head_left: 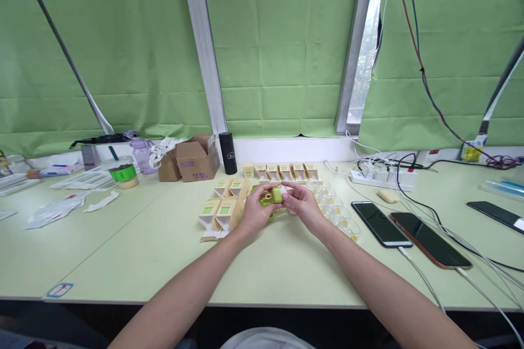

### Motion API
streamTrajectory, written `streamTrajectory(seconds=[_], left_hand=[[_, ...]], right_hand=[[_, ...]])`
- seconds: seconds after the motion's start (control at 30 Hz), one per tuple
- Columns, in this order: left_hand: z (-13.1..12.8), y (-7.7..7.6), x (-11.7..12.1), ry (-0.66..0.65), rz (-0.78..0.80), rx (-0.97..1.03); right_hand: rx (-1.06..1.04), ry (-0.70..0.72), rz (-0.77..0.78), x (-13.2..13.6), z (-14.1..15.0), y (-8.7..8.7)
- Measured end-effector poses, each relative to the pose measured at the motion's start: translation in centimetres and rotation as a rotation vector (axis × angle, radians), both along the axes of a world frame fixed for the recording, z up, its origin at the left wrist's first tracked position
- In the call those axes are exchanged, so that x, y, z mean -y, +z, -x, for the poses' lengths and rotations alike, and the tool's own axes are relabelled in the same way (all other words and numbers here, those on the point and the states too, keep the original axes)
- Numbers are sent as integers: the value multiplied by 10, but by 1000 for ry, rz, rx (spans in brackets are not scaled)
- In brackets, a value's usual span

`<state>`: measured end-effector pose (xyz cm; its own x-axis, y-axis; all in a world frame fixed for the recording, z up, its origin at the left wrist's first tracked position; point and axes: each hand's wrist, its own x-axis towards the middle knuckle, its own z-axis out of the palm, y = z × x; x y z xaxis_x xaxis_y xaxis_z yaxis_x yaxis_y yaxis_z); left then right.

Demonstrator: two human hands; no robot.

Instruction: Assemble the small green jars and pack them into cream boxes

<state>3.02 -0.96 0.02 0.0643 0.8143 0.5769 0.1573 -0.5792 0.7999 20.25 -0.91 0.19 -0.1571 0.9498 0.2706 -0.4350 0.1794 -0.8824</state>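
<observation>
Just above the table, a small green block-shaped piece with a white end (278, 194) is held between my two hands. My left hand (256, 207) closes its fingers round the green side. From the right, my right hand (303, 205) pinches the white end with thumb and fingers. More green pieces (267, 201) lie behind and under my left hand, partly hidden. Left of it stand small open cream-coloured boxes (224, 215) with green labels. To the right of my right hand are several clear plastic cups (336, 210) with yellow bits inside.
A row of similar small boxes (286, 172) stands behind my hands. A black bottle (227, 153) and a cardboard box (198, 160) are farther back. Two phones (380, 223) with charging cables lie right, near a power strip (385, 176). A drink cup (124, 173) stands left.
</observation>
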Motion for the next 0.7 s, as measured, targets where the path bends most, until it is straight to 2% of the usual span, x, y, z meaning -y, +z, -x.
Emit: streamTrajectory(seconds=[0.23,0.53,0.7], left_hand=[[0,3,3,30,-74,-85],[-1,-3,10,140,-186,-159],[-4,-1,15,127,-245,-209]], right_hand=[[12,36,-37,1,1,1],[-1,-59,-9,2,4,4],[19,-92,-20,3,7,3]])
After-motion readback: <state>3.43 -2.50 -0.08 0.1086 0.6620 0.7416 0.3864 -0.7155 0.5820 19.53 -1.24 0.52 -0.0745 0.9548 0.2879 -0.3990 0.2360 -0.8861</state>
